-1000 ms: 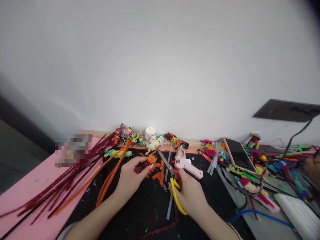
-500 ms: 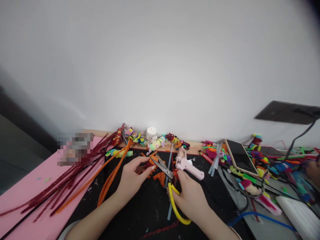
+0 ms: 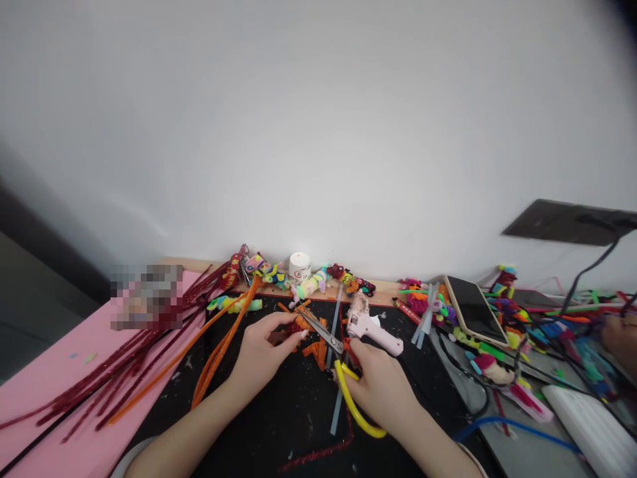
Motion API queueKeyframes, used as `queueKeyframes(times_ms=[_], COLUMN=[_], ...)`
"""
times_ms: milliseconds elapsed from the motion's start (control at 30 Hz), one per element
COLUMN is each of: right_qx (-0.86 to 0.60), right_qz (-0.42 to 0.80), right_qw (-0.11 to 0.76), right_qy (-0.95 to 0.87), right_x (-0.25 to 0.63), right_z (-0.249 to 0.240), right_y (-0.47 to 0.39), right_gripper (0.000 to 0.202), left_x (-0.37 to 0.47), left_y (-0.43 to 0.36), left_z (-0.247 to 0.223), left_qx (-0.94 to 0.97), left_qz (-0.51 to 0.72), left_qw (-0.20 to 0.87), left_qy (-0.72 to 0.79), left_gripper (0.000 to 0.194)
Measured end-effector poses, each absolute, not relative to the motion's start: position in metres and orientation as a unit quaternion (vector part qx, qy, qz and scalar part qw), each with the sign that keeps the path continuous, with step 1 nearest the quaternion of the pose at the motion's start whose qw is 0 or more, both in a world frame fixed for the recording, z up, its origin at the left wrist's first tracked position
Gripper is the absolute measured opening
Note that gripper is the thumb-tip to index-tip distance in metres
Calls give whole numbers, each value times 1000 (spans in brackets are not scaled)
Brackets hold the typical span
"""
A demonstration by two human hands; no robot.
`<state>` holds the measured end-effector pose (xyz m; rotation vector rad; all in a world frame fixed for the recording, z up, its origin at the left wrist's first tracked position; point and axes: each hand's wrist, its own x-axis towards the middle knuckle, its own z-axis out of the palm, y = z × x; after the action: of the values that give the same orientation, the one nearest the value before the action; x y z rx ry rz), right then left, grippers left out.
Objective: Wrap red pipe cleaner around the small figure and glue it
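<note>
My right hand [image 3: 381, 382] is wrapped round a pair of scissors [image 3: 355, 408] with yellow handles. The metal blades point up and left, lying almost together across orange fuzzy pieces. My left hand [image 3: 261, 352] pinches a small dark red and orange fuzzy piece [image 3: 297, 325] beside the blade tips; the fingers partly hide it. Orange fuzzy scraps [image 3: 316, 352] lie just below the blades on the black mat [image 3: 279, 418]. Right behind my right hand rests a pale pink glue gun [image 3: 375, 332]. A translucent glue stick [image 3: 336, 413] runs beneath the scissors.
Dark red tinsel stems [image 3: 124, 362] spread over the pink sheet at left, near orange stems [image 3: 219, 358]. Small fuzzy figures and a white tub [image 3: 299, 268] line the wall. A phone [image 3: 476, 312] and cables lie right. Another person's hand [image 3: 620, 340] shows at the right edge.
The scissor blades, spread apart before, have come nearly together. Both hands stay almost in place. More of the other person's hand shows at the right edge.
</note>
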<state>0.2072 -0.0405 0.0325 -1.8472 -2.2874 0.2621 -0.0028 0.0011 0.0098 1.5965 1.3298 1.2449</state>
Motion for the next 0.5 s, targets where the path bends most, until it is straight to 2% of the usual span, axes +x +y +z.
queueKeyframes(times_ms=[500], right_qx=[-624], right_qz=[52], right_qw=[95], right_qy=[-774], right_x=[214], right_z=[23], right_y=[-34], right_gripper=[21], left_x=[-3], left_y=[3], left_z=[9], left_qx=[621], left_qz=[472], left_qw=[356], left_qy=[515], left_gripper=[21])
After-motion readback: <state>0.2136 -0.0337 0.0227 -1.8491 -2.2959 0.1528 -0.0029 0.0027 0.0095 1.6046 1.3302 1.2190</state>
